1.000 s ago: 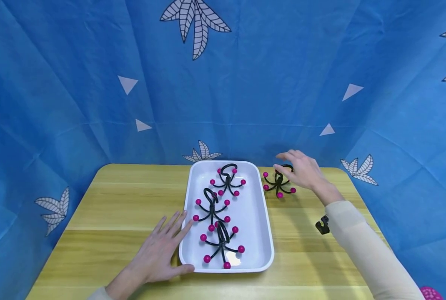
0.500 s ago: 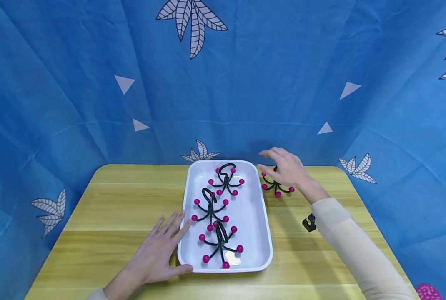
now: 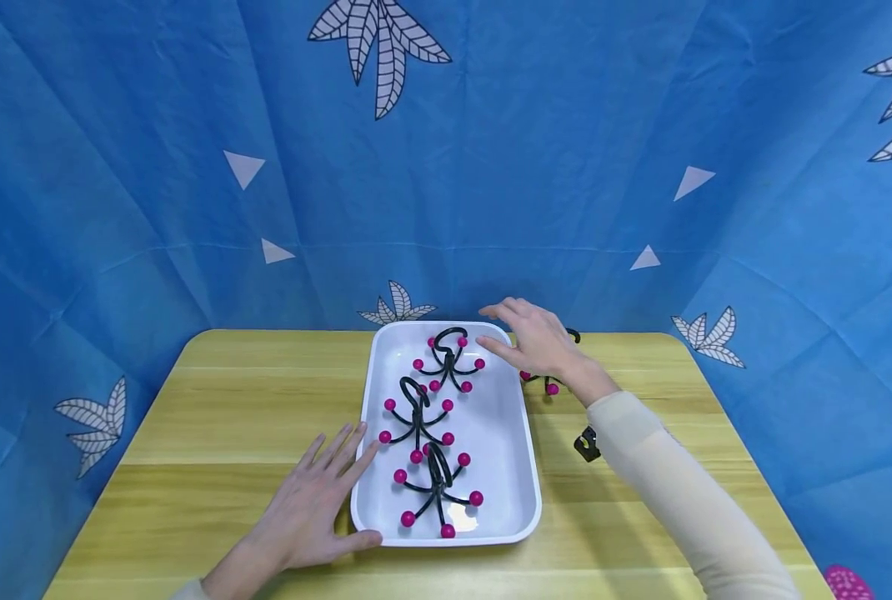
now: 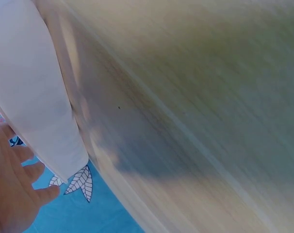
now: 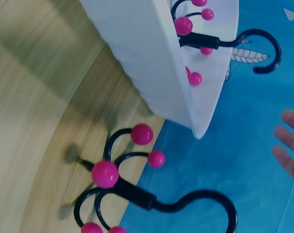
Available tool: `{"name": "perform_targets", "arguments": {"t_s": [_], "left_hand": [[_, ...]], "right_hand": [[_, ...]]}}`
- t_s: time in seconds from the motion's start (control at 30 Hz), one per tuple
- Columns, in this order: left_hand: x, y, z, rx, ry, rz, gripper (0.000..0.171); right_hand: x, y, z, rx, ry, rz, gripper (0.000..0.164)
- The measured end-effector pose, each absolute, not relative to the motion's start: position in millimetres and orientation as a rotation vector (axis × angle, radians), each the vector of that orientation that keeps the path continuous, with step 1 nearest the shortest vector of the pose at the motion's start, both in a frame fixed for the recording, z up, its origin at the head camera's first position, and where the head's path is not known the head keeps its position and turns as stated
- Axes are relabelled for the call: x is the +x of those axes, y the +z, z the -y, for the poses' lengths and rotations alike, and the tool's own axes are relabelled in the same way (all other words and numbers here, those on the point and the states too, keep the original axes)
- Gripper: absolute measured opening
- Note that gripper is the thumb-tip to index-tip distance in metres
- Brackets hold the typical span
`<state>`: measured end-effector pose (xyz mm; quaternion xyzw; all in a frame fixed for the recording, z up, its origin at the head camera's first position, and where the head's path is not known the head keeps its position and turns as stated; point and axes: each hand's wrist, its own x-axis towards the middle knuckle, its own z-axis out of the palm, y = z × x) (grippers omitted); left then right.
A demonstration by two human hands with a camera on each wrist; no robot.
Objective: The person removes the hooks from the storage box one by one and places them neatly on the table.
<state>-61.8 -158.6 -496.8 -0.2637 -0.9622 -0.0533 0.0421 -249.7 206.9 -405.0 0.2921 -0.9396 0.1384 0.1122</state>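
A white tray (image 3: 498,467) holds three black hanger hooks with pink ball tips, a far one (image 3: 448,362), a middle one (image 3: 418,418) and a near one (image 3: 438,485). My left hand (image 3: 303,508) has its fingers spread along the tray's left side, at the rim. Above the tray's far right rim hovers my right hand (image 3: 538,337), fingers extended and nothing held. To the right of the tray stands another hanger hook (image 5: 137,194) on the table, hook upward, plain in the right wrist view. In the head view my right hand and wrist hide most of it.
The wooden table (image 3: 243,400) ends at a blue curtain (image 3: 461,183) behind and at both sides. A small black fitting (image 3: 587,445) shows beside my right sleeve. The tray's wall (image 5: 137,58) rises next to the loose hanger hook.
My right hand has moved left, from over the hanger hook on the table to the tray's far right rim. My left hand stays by the tray, and the hanger hooks keep their places.
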Motion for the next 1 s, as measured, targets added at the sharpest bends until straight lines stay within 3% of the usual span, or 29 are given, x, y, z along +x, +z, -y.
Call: {"name": "perform_targets", "arguments": {"t_s": [1.0], "left_hand": [[-63,-498,159,-0.793,-0.184,2.974,0.115]], "right_hand": [[-268,-423,-160,0.95,0.351,2.797,0.047]]}}
